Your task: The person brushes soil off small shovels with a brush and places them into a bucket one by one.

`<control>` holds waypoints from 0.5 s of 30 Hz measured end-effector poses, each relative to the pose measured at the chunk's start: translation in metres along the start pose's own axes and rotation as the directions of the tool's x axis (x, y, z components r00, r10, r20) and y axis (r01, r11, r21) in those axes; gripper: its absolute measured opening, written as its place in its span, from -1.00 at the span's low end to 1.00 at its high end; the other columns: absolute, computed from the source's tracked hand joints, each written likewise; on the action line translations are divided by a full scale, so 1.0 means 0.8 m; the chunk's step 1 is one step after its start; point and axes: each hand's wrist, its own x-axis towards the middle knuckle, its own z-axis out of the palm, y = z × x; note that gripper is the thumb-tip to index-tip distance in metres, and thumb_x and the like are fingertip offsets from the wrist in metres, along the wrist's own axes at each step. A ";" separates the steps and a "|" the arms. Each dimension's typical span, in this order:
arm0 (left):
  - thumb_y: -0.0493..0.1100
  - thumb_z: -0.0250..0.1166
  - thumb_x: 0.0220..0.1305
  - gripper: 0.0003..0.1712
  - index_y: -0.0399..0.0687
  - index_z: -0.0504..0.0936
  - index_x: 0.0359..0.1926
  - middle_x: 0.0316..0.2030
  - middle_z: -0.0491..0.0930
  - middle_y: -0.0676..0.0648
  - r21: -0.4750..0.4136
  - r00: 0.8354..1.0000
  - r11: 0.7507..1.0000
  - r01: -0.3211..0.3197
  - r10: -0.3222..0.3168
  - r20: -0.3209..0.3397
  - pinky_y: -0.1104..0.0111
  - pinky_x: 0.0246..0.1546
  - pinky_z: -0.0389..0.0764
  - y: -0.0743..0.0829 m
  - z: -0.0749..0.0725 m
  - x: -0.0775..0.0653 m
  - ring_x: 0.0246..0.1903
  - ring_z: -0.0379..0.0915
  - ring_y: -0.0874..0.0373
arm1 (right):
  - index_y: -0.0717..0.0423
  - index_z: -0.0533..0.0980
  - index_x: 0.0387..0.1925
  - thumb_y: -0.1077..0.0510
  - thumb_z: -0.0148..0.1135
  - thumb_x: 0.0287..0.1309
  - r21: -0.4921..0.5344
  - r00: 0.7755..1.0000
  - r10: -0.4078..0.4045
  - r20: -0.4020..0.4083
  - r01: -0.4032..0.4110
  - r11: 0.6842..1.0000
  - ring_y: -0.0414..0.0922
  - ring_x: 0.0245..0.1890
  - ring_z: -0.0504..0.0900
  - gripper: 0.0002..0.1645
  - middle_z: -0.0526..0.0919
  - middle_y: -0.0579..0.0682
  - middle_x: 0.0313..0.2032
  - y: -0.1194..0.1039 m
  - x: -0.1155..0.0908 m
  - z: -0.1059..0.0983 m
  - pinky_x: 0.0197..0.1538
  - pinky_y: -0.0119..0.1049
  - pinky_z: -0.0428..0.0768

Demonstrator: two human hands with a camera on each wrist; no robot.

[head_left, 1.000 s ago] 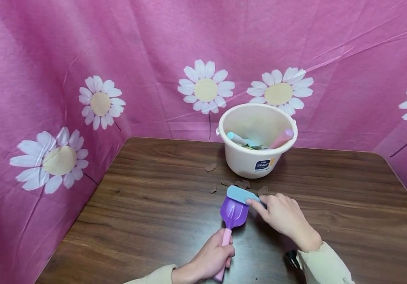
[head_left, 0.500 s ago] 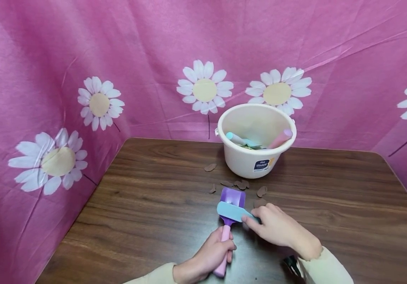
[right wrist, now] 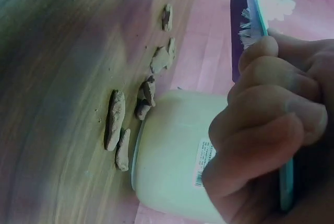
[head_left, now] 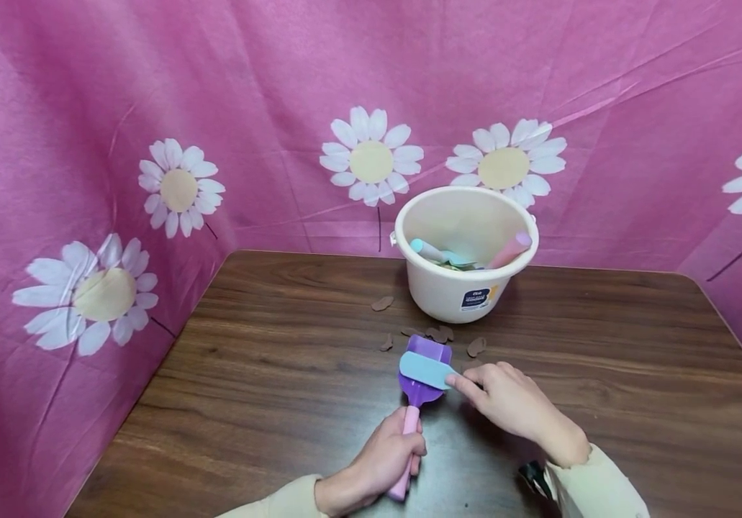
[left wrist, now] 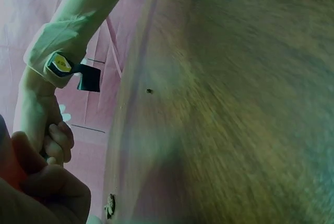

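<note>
My left hand [head_left: 380, 457] grips the pink handle of a small purple dustpan [head_left: 430, 348], its pan pointing away from me. In my right hand [head_left: 516, 406] is a light blue brush [head_left: 424, 370], lying across the pan. White bristles [right wrist: 249, 30] face the purple pan in the right wrist view, where curled fingers [right wrist: 266, 109] wrap the brush handle. Thin brown flakes [head_left: 477, 347] lie scattered just beyond the dustpan's front edge. The left wrist view catches only part of the left hand [left wrist: 57, 192] at its lower left corner.
A cream bucket [head_left: 438, 291] stands behind the flakes, with a blue-handled tool [head_left: 432, 252] and a pink handle [head_left: 512, 252] inside. The wooden table [head_left: 267, 360] meets pink daisy-print cloth [head_left: 267, 108] at its back and left. A black wrist strap [head_left: 535, 478] hangs by the right sleeve.
The brush has gone from the pan's front edge back toward its handle, then partway forward again. The dustpan stays nearly in place, its pan tipping slightly; both hands keep their grips.
</note>
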 end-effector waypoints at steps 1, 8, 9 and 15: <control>-0.35 0.08 -0.06 -0.79 -0.15 0.38 -0.30 -0.76 0.33 0.05 0.006 1.000 1.000 -0.003 0.003 0.005 0.44 -0.81 0.33 0.001 0.000 -0.001 -0.77 0.23 0.22 | -0.15 0.21 -0.78 -0.31 -0.02 0.31 -0.005 1.000 0.011 -0.015 -0.011 1.000 -0.35 -0.69 0.12 -0.39 0.11 -0.28 -0.73 0.001 0.001 0.000 -0.59 -0.44 0.18; -0.36 0.08 -0.07 -0.79 -0.20 0.37 -0.30 -0.77 0.32 0.05 -0.034 0.999 0.999 0.028 -0.026 0.048 0.48 -0.87 0.29 0.003 -0.002 -0.005 -0.79 0.21 0.23 | -0.12 0.27 -0.77 -0.31 -0.06 0.33 -0.007 0.989 0.107 -0.101 -0.109 0.994 -0.22 -0.66 0.21 -0.38 0.18 -0.20 -0.73 0.013 0.011 0.003 -0.57 -0.37 0.21; -0.36 0.08 -0.07 -0.79 -0.20 0.37 -0.30 -0.76 0.31 0.06 -0.041 0.998 0.999 0.035 -0.033 0.050 0.48 -0.87 0.28 0.003 -0.002 -0.005 -0.79 0.20 0.23 | -0.12 0.27 -0.77 -0.31 -0.07 0.34 -0.011 0.987 0.111 -0.119 -0.113 0.994 -0.20 -0.66 0.23 -0.38 0.19 -0.19 -0.73 0.013 0.012 0.003 -0.57 -0.36 0.22; -0.37 0.07 -0.07 -0.76 -0.15 0.36 -0.28 -0.77 0.30 0.06 -0.071 0.998 0.996 0.045 -0.041 0.058 0.48 -0.90 0.27 0.005 -0.003 -0.003 -0.82 0.19 0.24 | -0.13 0.25 -0.77 -0.26 -0.05 0.36 -0.011 0.984 0.034 -0.176 -0.036 0.999 -0.29 -0.71 0.13 -0.40 0.11 -0.26 -0.76 0.004 0.009 -0.002 -0.60 -0.41 0.18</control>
